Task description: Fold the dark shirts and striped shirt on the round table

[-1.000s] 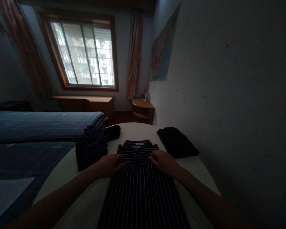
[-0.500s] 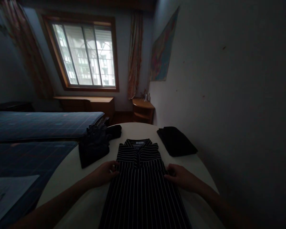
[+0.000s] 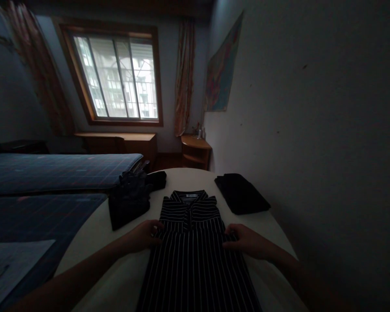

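Note:
A black shirt with thin white stripes [image 3: 198,264] lies with its collar towards the far side of a round pale table [image 3: 188,174]. Its upper part shows stripes running crosswise, the lower part lengthwise. At its left edge, just below the chest, my left hand [image 3: 146,236] has fingers and thumb curled on the cloth. Opposite it, my right hand [image 3: 243,239] grips the right edge at about the same height. The fingertips are dim and partly hidden against the dark fabric.
Right of the shirt is a folded black garment [image 3: 242,193]. A crumpled dark garment [image 3: 130,199] lies on the left. Beyond stand a bed with a blue plaid cover [image 3: 65,171] and a corner shelf [image 3: 196,143]. The wall [image 3: 312,151] runs close along the right.
Both hands stay at the shirt's edges, with the fingers shifted slightly on the cloth. The whole view has moved down a little; the shirt lies as before.

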Action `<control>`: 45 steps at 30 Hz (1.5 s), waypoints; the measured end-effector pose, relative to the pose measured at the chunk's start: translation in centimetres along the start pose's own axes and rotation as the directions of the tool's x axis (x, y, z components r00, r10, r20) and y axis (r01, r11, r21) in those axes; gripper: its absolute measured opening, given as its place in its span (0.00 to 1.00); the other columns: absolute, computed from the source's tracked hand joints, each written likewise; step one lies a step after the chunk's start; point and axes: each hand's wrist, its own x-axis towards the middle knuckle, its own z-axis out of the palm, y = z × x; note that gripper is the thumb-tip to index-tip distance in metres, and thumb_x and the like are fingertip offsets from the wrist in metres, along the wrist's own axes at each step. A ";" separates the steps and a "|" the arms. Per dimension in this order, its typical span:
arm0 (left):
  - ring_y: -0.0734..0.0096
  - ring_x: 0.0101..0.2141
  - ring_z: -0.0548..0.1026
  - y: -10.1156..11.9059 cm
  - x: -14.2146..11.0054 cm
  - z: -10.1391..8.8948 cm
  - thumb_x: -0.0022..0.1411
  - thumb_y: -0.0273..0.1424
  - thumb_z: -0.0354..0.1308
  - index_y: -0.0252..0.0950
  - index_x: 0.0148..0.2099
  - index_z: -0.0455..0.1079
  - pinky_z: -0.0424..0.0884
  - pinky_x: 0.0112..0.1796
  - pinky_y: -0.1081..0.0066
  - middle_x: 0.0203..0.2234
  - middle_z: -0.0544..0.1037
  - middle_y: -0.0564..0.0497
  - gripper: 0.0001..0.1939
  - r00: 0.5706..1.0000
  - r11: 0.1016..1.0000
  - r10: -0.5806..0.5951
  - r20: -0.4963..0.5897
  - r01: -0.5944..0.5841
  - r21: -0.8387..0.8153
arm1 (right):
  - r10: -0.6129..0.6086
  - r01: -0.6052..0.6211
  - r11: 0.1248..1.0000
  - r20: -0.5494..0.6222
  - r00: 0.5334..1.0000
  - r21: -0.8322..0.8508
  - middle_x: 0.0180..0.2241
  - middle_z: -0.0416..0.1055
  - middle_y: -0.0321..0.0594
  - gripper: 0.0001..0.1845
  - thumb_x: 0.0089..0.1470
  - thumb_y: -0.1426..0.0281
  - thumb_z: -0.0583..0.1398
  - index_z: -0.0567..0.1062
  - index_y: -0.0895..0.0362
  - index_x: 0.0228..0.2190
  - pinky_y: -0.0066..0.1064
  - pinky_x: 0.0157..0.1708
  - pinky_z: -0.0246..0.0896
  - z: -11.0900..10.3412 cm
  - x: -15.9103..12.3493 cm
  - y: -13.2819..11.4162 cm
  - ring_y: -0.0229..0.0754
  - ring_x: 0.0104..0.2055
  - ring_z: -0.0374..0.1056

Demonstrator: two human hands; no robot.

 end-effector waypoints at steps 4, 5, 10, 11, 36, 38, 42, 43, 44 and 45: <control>0.69 0.27 0.72 0.7 0.2 0.1 0.44 0.36 0.64 0.34 0.48 0.72 0.65 0.27 0.72 0.28 0.75 0.54 0.26 0.998 0.998 -0.044 0.044 0.042 0.049 | 0.012 -0.012 1.000 -0.014 1.000 -0.016 0.46 0.75 0.46 0.25 0.46 0.60 0.65 0.77 0.58 0.45 0.40 0.51 0.62 0.5 0.0 -0.9 0.51 0.49 0.70; 0.67 0.29 0.73 0.9 0.2 0.1 0.45 0.36 0.63 0.34 0.48 0.73 0.66 0.28 0.71 0.30 0.76 0.53 0.26 0.998 0.998 -0.033 0.062 0.029 0.055 | -0.002 0.002 1.000 -0.014 1.000 -0.001 0.46 0.76 0.46 0.24 0.46 0.62 0.64 0.77 0.58 0.45 0.41 0.51 0.62 0.7 -0.1 -1.1 0.51 0.49 0.70; 0.60 0.40 0.75 1.2 -0.2 0.6 0.46 0.33 0.64 0.39 0.53 0.73 0.70 0.37 0.68 0.44 0.78 0.50 0.29 0.998 0.999 0.031 0.056 -0.031 0.013 | -0.136 0.139 0.984 -0.032 0.990 0.113 0.46 0.76 0.42 0.22 0.47 0.66 0.61 0.76 0.55 0.46 0.39 0.50 0.64 1.4 -0.1 -2.2 0.48 0.48 0.71; 0.60 0.43 0.75 1.2 -0.3 0.6 0.46 0.33 0.64 0.39 0.53 0.73 0.71 0.40 0.67 0.46 0.78 0.50 0.29 0.997 0.999 0.049 0.053 -0.049 0.000 | -0.145 0.148 0.982 -0.036 0.989 0.116 0.45 0.76 0.42 0.20 0.48 0.66 0.61 0.77 0.55 0.45 0.39 0.49 0.64 1.5 -0.1 -2.2 0.48 0.47 0.71; 0.64 0.46 0.76 4.7 4.3 -5.4 0.54 0.22 0.54 0.36 0.49 0.76 0.69 0.50 0.67 0.45 0.80 0.52 0.21 0.913 0.917 0.398 -0.093 -0.393 0.071 | -0.275 0.292 0.956 -0.284 0.918 0.017 0.45 0.79 0.41 0.21 0.52 0.72 0.53 0.81 0.56 0.43 0.41 0.55 0.62 -1.9 6.2 -4.0 0.47 0.49 0.73; 0.64 0.47 0.76 4.3 6.1 -5.6 0.52 0.22 0.54 0.35 0.49 0.76 0.69 0.50 0.68 0.45 0.80 0.51 0.22 0.927 0.933 0.359 -0.110 -0.351 0.082 | -0.265 0.278 0.961 -0.306 0.915 0.000 0.45 0.79 0.41 0.22 0.50 0.75 0.53 0.81 0.57 0.43 0.39 0.54 0.62 -2.1 8.1 -3.9 0.46 0.48 0.74; 0.61 0.45 0.77 3.1 9.1 -4.7 0.48 0.22 0.56 0.33 0.45 0.77 0.71 0.48 0.67 0.42 0.81 0.50 0.20 0.964 0.963 0.249 -0.097 -0.236 0.129 | -0.247 0.245 0.969 -0.261 0.933 -0.039 0.44 0.79 0.41 0.25 0.46 0.79 0.53 0.82 0.58 0.42 0.35 0.53 0.62 -1.6 11.4 -2.9 0.44 0.48 0.74; 0.60 0.45 0.77 2.8 9.5 -4.3 0.47 0.23 0.57 0.33 0.44 0.78 0.71 0.47 0.67 0.42 0.81 0.49 0.19 0.970 0.968 0.225 -0.092 -0.211 0.138 | -0.222 0.217 0.975 -0.243 0.944 -0.048 0.43 0.80 0.42 0.24 0.45 0.79 0.53 0.82 0.58 0.41 0.34 0.52 0.63 -1.4 12.1 -2.6 0.44 0.47 0.74; 0.59 0.45 0.77 2.5 9.9 -3.9 0.47 0.24 0.59 0.33 0.43 0.78 0.71 0.47 0.66 0.42 0.81 0.49 0.18 0.976 0.971 0.199 -0.087 -0.184 0.149 | -0.196 0.188 0.981 -0.224 0.955 -0.054 0.42 0.80 0.42 0.24 0.45 0.79 0.54 0.82 0.59 0.41 0.34 0.51 0.64 -1.2 12.7 -2.3 0.45 0.46 0.74; 0.58 0.45 0.77 2.3 10.2 -3.6 0.46 0.25 0.60 0.34 0.42 0.77 0.72 0.46 0.67 0.43 0.81 0.49 0.18 0.982 0.974 0.172 -0.082 -0.158 0.161 | -0.174 0.167 0.985 -0.206 0.963 -0.055 0.41 0.80 0.43 0.23 0.45 0.78 0.54 0.82 0.59 0.41 0.35 0.49 0.65 -1.0 13.1 -2.0 0.46 0.45 0.75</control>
